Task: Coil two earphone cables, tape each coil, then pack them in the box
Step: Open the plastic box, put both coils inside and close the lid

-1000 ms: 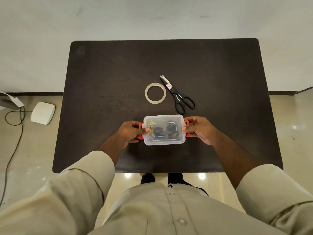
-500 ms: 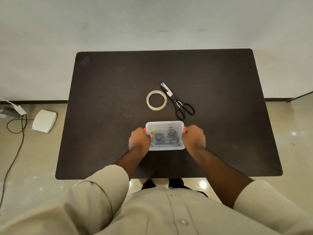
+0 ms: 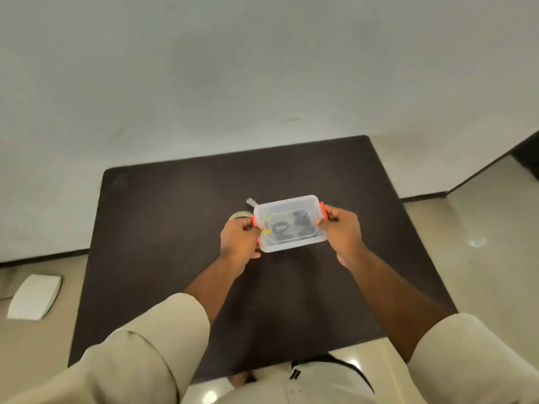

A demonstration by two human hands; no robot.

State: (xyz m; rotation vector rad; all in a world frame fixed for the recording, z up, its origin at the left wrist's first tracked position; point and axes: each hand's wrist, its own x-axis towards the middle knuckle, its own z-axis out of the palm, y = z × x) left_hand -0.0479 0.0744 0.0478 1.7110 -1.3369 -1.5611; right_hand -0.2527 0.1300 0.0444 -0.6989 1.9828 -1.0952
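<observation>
A clear plastic box (image 3: pixel 288 223) with its lid on and orange side latches is held up above the dark table (image 3: pixel 175 228), tilted slightly. My left hand (image 3: pixel 240 239) grips its left end and my right hand (image 3: pixel 339 228) grips its right end. Through the lid I see dark coiled earphone cables (image 3: pixel 287 227) with a bit of yellow at the left. The tape roll (image 3: pixel 239 215) lies on the table behind the box, mostly hidden by it and by my left hand.
A scissors tip (image 3: pixel 250 202) pokes out behind the box's far left corner; the rest is hidden. A white flat device (image 3: pixel 35 295) lies on the floor to the left. The wall stands just beyond the table's far edge.
Both hands have lifted the closed box off the table and away from me, so it now covers the scissors and much of the tape roll. The camera has tilted up and to the right.
</observation>
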